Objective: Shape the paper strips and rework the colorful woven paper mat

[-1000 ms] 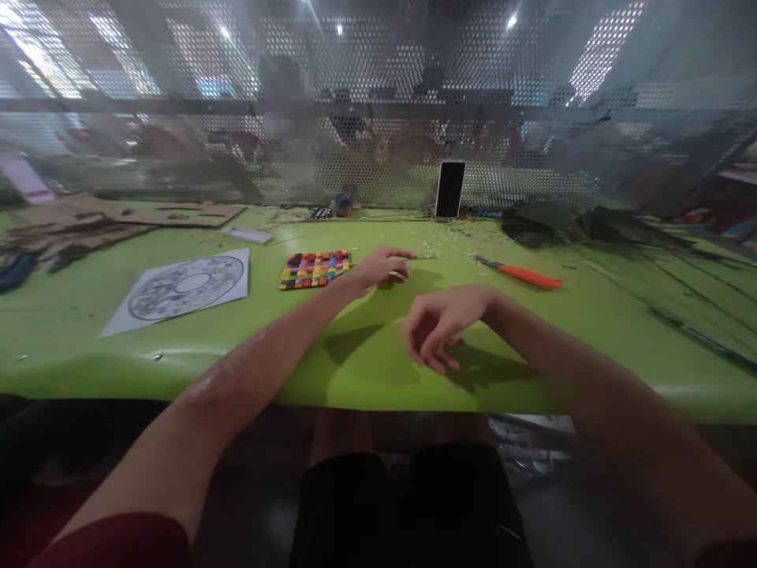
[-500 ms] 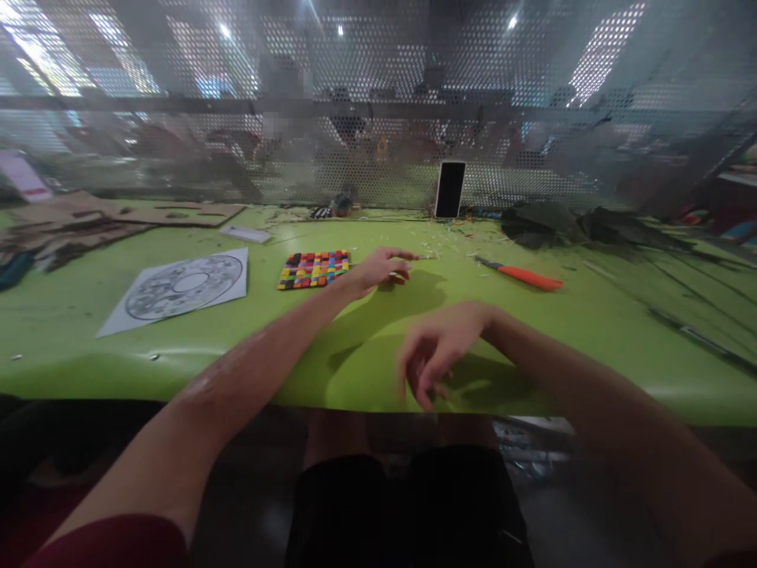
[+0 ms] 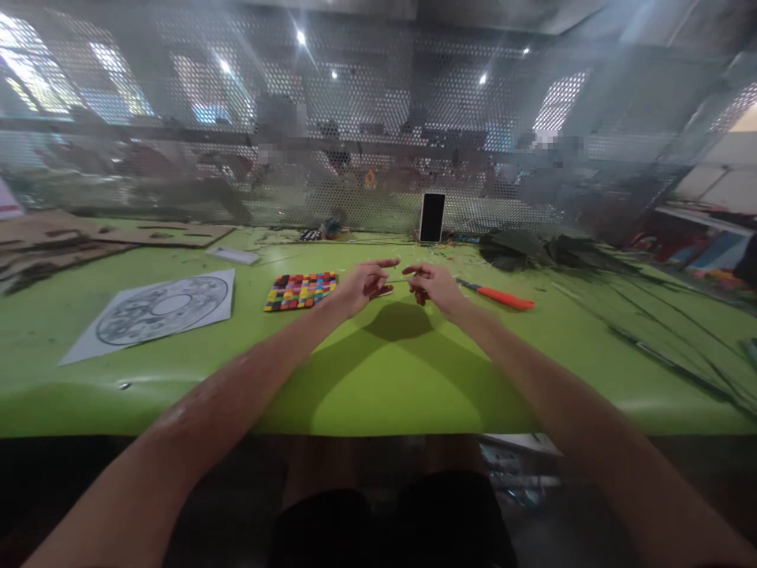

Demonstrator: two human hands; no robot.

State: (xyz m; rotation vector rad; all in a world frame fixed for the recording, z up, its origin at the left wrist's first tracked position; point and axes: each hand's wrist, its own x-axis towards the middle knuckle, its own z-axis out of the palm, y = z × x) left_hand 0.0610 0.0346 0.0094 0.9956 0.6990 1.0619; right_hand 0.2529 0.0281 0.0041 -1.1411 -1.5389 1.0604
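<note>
Green table (image 3: 384,379); multicoloured checkered mat (image 3: 300,290); orange-handled knife (image 3: 500,297); black phone (image 3: 432,217)

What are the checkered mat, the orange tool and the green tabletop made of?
Mat: seemingly woven strips, paper or plastic, matte; many small coloured squares.
Orange tool: smooth, plastic-looking handle, thin metal-looking tip.
Tabletop: glossy green sheet, likely vinyl or plastic; it mirrors light along the front edge.
</note>
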